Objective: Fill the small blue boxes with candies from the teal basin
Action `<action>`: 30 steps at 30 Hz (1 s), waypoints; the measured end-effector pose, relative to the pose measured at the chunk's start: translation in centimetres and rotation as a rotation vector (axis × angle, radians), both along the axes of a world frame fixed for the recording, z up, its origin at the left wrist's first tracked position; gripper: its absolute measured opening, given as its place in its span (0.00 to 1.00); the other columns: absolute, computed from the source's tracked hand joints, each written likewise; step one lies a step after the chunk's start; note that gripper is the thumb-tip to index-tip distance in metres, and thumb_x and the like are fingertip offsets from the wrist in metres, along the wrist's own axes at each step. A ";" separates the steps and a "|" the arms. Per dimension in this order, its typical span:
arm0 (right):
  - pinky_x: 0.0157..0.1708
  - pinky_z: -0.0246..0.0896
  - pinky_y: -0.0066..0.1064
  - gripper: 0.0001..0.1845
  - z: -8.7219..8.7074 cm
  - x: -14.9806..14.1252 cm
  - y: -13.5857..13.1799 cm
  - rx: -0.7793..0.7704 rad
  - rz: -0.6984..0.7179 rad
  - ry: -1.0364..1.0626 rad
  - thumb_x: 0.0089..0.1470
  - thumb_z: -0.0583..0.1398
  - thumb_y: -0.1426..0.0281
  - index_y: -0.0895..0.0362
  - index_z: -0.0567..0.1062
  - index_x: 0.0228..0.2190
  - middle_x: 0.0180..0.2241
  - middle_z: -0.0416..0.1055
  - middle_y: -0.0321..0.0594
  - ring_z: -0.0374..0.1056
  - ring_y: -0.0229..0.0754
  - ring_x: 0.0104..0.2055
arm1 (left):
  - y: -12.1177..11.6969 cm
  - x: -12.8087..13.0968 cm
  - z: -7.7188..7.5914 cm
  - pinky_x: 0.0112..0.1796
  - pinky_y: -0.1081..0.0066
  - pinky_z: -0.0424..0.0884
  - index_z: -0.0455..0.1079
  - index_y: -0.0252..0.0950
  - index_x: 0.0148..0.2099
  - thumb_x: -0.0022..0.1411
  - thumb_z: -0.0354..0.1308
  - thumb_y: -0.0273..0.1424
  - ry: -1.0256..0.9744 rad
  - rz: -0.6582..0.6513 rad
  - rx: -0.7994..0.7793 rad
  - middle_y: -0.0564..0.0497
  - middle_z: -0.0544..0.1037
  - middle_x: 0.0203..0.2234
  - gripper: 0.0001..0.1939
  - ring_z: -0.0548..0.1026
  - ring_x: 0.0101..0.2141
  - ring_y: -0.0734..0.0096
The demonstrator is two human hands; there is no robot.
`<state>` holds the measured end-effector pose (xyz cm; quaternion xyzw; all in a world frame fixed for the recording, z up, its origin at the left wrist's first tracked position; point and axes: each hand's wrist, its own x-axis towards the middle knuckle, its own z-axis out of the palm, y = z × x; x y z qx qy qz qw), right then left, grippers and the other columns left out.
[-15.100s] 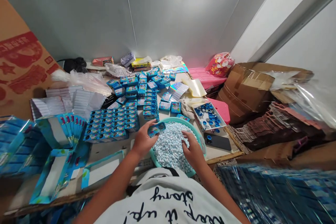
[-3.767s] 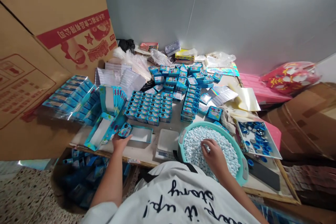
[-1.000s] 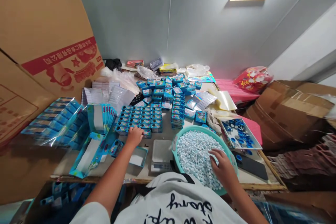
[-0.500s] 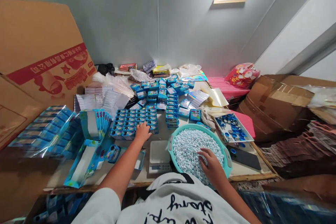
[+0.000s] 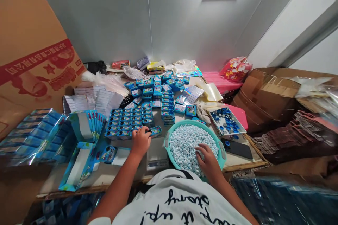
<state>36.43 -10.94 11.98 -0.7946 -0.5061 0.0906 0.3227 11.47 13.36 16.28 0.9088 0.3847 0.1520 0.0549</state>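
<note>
My left hand (image 5: 141, 141) is closed on a small blue box (image 5: 155, 132) with a round dark opening, tilted above the near right edge of a block of similar upright boxes (image 5: 124, 121). Just below that box is a digital scale (image 5: 157, 163), partly hidden by my left arm and the box. My right hand (image 5: 208, 160) rests over small white and pale blue pellets (image 5: 182, 144) in a round teal basin (image 5: 167, 142). Its fingers are loosely curved, the thumb apart, and I see nothing gripped in them.
More blue boxes (image 5: 157, 89) lie heaped behind. A white tray (image 5: 241, 126) of blue caps and a dark phone (image 5: 241, 149) are at right. Open display cartons (image 5: 76, 168) and wrapped packs (image 5: 37, 130) stand at left, beside a large cardboard box (image 5: 31, 42).
My left hand has lifted one blue box from the block's front edge and drawn it slightly right. My right hand stays over the pellets. The whole view has shifted a little.
</note>
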 end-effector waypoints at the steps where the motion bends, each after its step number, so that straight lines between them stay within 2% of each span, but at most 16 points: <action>1: 0.52 0.63 0.44 0.14 0.0 -0.2 0.2 -0.014 0.015 -0.010 0.60 0.53 0.66 0.55 0.75 0.43 0.51 0.67 0.50 0.66 0.51 0.52 | -0.6 -0.1 -0.8 0.47 0.54 0.60 0.77 0.41 0.38 0.58 0.58 0.26 -0.006 -0.004 -0.033 0.47 0.74 0.45 0.09 0.72 0.45 0.59; 5: 0.51 0.62 0.46 0.15 -0.2 -0.3 0.7 -0.108 0.110 -0.093 0.58 0.56 0.66 0.54 0.75 0.45 0.52 0.66 0.50 0.65 0.53 0.53 | -1.7 -0.8 -4.1 0.46 0.57 0.63 0.78 0.40 0.37 0.58 0.59 0.27 -0.016 -0.046 -0.209 0.47 0.74 0.45 0.07 0.74 0.44 0.61; 7: 0.50 0.63 0.45 0.13 -0.5 0.0 0.8 -0.149 0.170 -0.125 0.57 0.57 0.67 0.54 0.76 0.43 0.51 0.68 0.50 0.66 0.53 0.51 | -1.7 -1.4 -4.9 0.47 0.58 0.64 0.77 0.41 0.40 0.58 0.61 0.30 -0.075 -0.055 -0.254 0.48 0.74 0.46 0.07 0.74 0.46 0.61; 10: 0.48 0.63 0.42 0.13 -0.7 0.6 1.0 -0.187 0.221 -0.137 0.57 0.57 0.69 0.55 0.76 0.43 0.47 0.69 0.49 0.66 0.52 0.48 | -1.6 -2.5 -4.6 0.51 0.57 0.65 0.74 0.42 0.49 0.57 0.65 0.36 -0.222 -0.019 -0.202 0.47 0.75 0.47 0.16 0.73 0.49 0.60; 12: 0.47 0.62 0.40 0.13 -0.6 0.9 1.3 -0.202 0.243 -0.134 0.56 0.57 0.71 0.55 0.77 0.43 0.45 0.70 0.48 0.67 0.50 0.47 | -1.5 -3.2 -4.1 0.51 0.58 0.67 0.73 0.41 0.51 0.58 0.65 0.39 -0.316 0.035 -0.146 0.46 0.75 0.46 0.19 0.73 0.49 0.60; 16: 0.45 0.62 0.36 0.13 0.0 1.0 2.1 -0.239 0.291 -0.127 0.55 0.56 0.74 0.56 0.78 0.39 0.39 0.70 0.46 0.67 0.47 0.43 | -1.7 -4.8 -3.6 0.48 0.61 0.71 0.73 0.40 0.48 0.62 0.60 0.39 -0.406 0.113 -0.106 0.47 0.76 0.42 0.14 0.75 0.45 0.62; 21: 0.44 0.61 0.35 0.12 0.6 1.2 2.5 -0.292 0.311 -0.100 0.55 0.56 0.74 0.59 0.78 0.39 0.38 0.69 0.46 0.67 0.47 0.42 | -2.6 -6.6 -4.2 0.47 0.63 0.72 0.74 0.39 0.46 0.64 0.58 0.38 -0.445 0.200 -0.110 0.47 0.76 0.41 0.12 0.75 0.44 0.63; 30: 0.40 0.61 0.35 0.12 -0.7 1.7 2.3 -0.251 0.258 -0.053 0.54 0.55 0.70 0.56 0.77 0.38 0.37 0.70 0.44 0.67 0.45 0.37 | -3.7 -7.7 -4.5 0.48 0.64 0.72 0.73 0.38 0.45 0.65 0.55 0.36 -0.448 0.271 -0.161 0.46 0.75 0.40 0.11 0.75 0.44 0.64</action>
